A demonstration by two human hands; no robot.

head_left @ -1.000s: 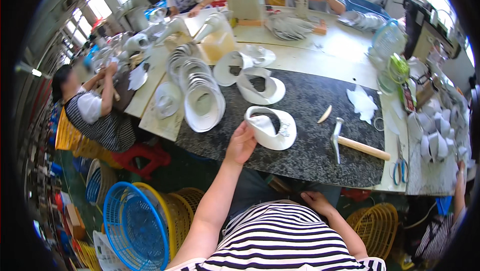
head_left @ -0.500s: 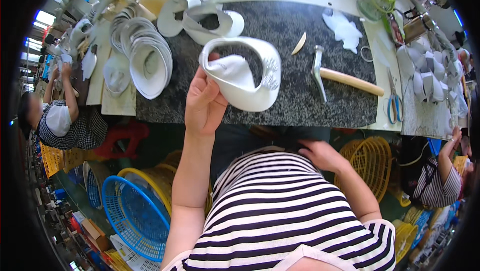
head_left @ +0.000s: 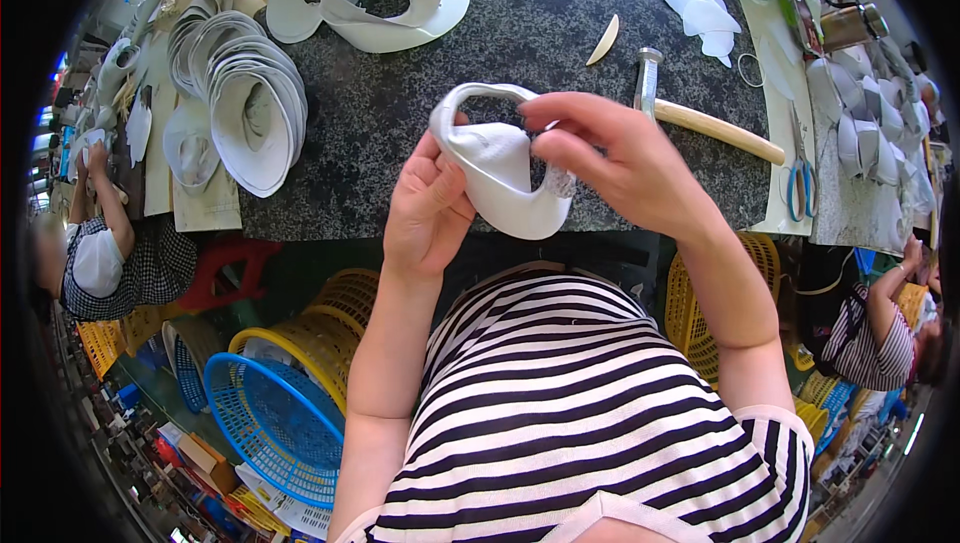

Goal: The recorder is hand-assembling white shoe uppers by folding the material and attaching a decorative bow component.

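Note:
A white shoe upper (head_left: 500,178) is lifted just above the near edge of the dark speckled worktop (head_left: 400,113). My left hand (head_left: 425,208) cups its left side from below. My right hand (head_left: 620,158) pinches its right rim with fingers curled over the opening. A wooden-handled hammer (head_left: 700,118) lies on the worktop just behind my right hand. A small pale curved tool (head_left: 603,41) lies further back.
A stack of white uppers (head_left: 250,103) stands at the left of the worktop, two more uppers (head_left: 385,3) at the back. Blue-handled scissors (head_left: 802,178) lie at the right. Yellow and blue baskets (head_left: 285,383) sit on the floor. Other people sit at left (head_left: 110,253) and right (head_left: 880,333).
My left hand picked the white upper off the worktop and drew it toward me. My right hand came up from my lap and took hold of its right rim.

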